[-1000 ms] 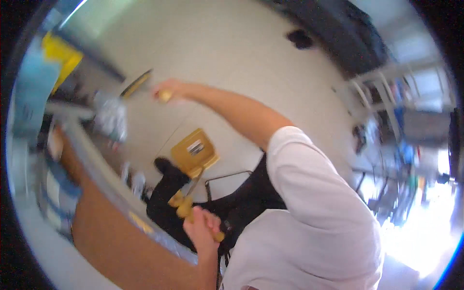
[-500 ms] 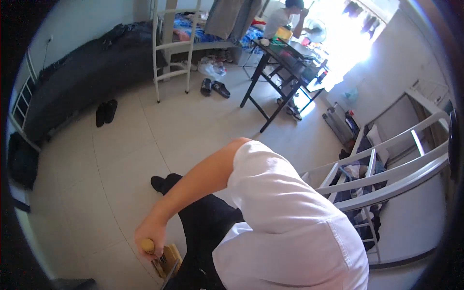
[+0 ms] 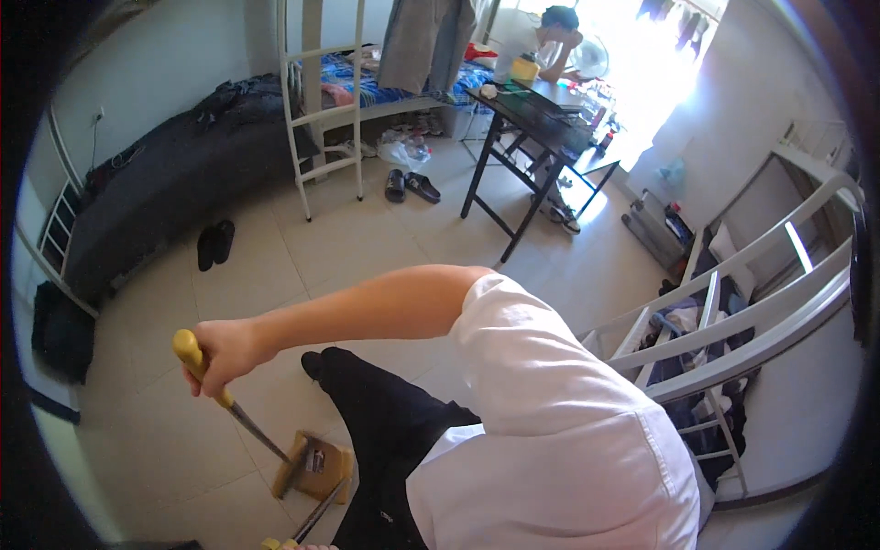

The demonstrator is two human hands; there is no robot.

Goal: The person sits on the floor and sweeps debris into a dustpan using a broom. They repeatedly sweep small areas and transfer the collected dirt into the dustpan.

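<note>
My right hand (image 3: 225, 353) is wrapped round the yellow handle of a short broom (image 3: 247, 422), its arm reaching across to the left. The broom's thin metal shaft slants down to a yellow-brown dustpan (image 3: 323, 466) on the floor, where its dark head lies at the pan's left side. From the pan another metal shaft runs down to a yellow grip at the lower edge. Only a sliver of my left hand (image 3: 316, 547) shows there, closed at that grip and mostly cut off. My black-trousered leg (image 3: 380, 422) is just right of the pan.
Black slippers (image 3: 215, 246) lie on the tiled floor (image 3: 247, 312), with another dark pair (image 3: 412, 186) farther off. A bed with a white ladder (image 3: 357, 110) stands behind. A person (image 3: 541, 46) sits beyond a black table (image 3: 541, 115). White bed rails (image 3: 733, 321) border my right.
My right hand has risen and moved left with the broom, uncovering its shaft and the dustpan. The dustpan's grip and a bit of my left hand now show at the lower edge.
</note>
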